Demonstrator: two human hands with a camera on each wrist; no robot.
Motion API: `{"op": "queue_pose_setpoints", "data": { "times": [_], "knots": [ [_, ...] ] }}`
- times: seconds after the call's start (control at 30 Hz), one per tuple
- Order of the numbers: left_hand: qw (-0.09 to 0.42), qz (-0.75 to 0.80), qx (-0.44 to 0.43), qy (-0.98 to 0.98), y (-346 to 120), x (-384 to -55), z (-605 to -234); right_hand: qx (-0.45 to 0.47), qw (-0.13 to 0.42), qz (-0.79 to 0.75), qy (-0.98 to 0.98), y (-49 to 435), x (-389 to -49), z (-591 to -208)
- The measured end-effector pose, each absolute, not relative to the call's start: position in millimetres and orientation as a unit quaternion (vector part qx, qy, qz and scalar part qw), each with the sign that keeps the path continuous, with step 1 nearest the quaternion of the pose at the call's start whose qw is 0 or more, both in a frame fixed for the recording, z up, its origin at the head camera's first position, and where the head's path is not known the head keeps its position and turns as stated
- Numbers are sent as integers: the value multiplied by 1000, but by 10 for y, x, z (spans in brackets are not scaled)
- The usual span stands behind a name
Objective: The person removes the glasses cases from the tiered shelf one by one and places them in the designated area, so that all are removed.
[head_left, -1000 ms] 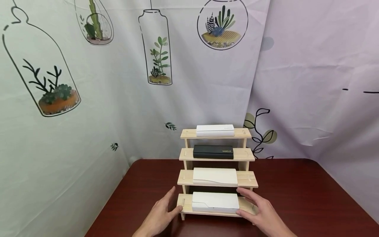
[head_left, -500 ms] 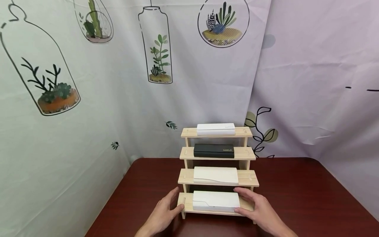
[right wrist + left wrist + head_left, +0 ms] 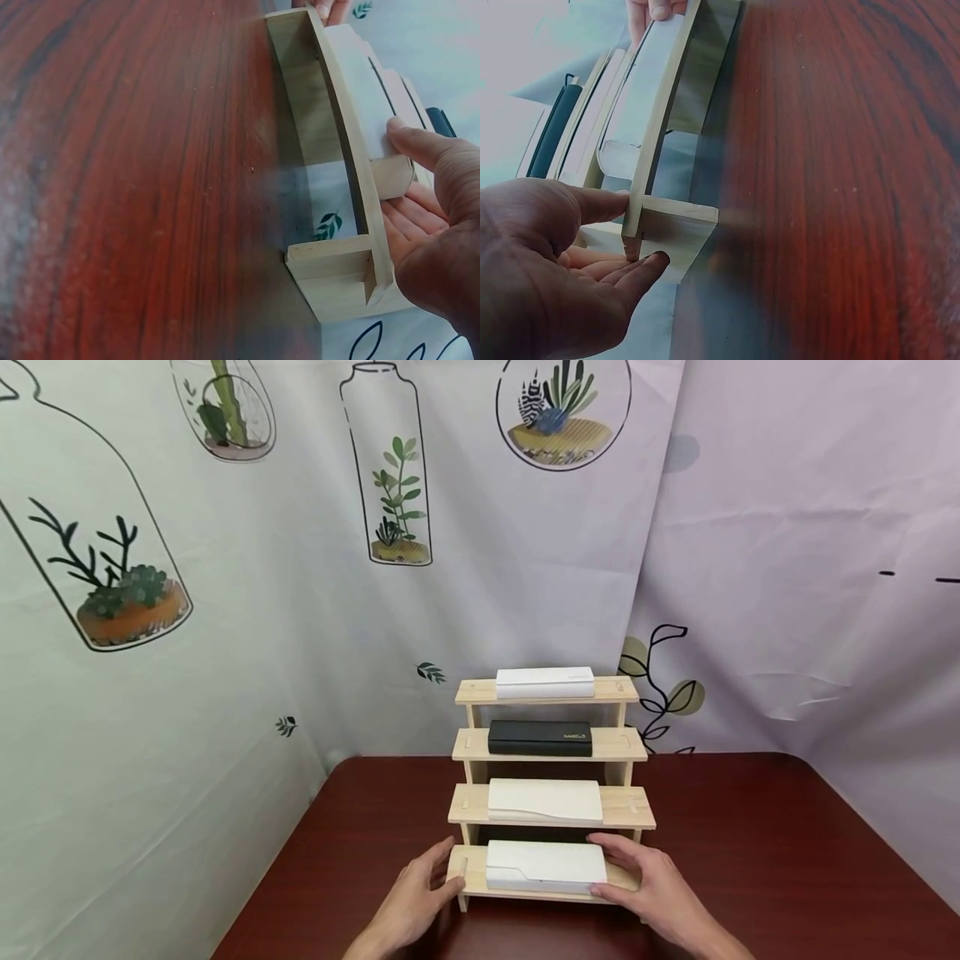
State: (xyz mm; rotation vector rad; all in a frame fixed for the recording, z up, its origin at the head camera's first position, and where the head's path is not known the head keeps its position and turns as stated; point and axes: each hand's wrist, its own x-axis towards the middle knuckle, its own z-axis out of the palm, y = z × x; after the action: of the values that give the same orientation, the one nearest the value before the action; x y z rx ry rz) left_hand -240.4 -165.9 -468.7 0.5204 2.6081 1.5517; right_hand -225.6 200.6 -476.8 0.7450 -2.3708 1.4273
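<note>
Two hands rest at either end of the lowest step of a small wooden stepped rack (image 3: pixel 626 810) on a dark red table (image 3: pixel 750 843). The left hand (image 3: pixel 415 902) lies with relaxed, nearly straight fingers, its thumb touching the left end of the bottom step and holding nothing. The right hand (image 3: pixel 654 885) has its fingers spread and loosely straight, fingertips against the right end of the white case (image 3: pixel 545 867) that lies flat on that bottom step.

The rack has four steps, each bearing one long case laid lengthwise. Above the touched case, the second step holds another white case (image 3: pixel 544 800), the third a black case (image 3: pixel 540 738) with small lettering, and the top step a third white case (image 3: pixel 545 682). The rack stands near the table's back edge, in front of a pale curtain (image 3: pixel 225 652) printed with plants in glass jars.

Compared with a second ago, the right hand has closed in from just beside the case to touching its end, and the left hand has stayed at the step's left end. The cases lie as they did.
</note>
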Motion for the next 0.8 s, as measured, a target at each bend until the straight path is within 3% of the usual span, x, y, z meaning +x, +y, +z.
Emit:
{"op": "queue_pose_setpoints", "data": {
  "times": [0.8],
  "knots": [
    [17, 441, 172, 881, -1660, -2396, -4666, 261, 108, 526, -802, 2021, -2276, -4758]
  ]
}}
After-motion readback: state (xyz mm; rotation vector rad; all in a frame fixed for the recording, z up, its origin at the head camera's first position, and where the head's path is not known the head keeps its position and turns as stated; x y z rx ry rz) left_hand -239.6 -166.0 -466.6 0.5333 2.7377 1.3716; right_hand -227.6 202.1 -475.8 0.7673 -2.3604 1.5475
